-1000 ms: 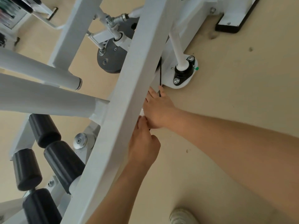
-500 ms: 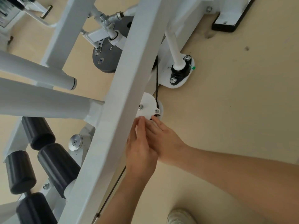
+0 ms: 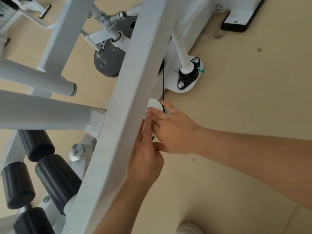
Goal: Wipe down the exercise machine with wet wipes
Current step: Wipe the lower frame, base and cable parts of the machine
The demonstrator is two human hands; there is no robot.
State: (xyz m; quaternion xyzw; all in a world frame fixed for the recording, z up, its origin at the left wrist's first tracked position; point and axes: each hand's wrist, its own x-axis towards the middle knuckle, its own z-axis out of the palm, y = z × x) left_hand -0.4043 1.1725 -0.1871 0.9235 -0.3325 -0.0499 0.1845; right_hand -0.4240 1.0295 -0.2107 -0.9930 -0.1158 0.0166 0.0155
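**Hands back over the pulley, wiping in progress**

Since half a second ago the right hand has slid up over the small white pulley disc, which then stood mostly bare above both hands; now only its upper edge shows.

Far left of the slanted white beam [image 3: 135,81] of the exercise machine [image 3: 42,114] sit the black foam rollers [image 3: 57,179], untouched. Tight against the beam's right face is the left hand [image 3: 145,162], its fingers straight and close together, pointing up along the metal and pressing flat. Just right of the beam is the pulley disc [image 3: 154,104], and across it lies the right hand [image 3: 175,132], fingers straight and slightly fanned, thumb stretched out below towards the left hand. A black cable [image 3: 163,81] runs up from the disc, close beside the beam. Further right of the beam, a white base plate [image 3: 172,76] sits on the floor.

No wet wipe is clearly visible; a wipe may be flattened under the fingers, but white on white hides it.

The step in hand looks like wiping the pulley and the beam face beside it. The next move probably calls for flat pressure around the disc's rim while keeping fingertips clear of the cable groove.
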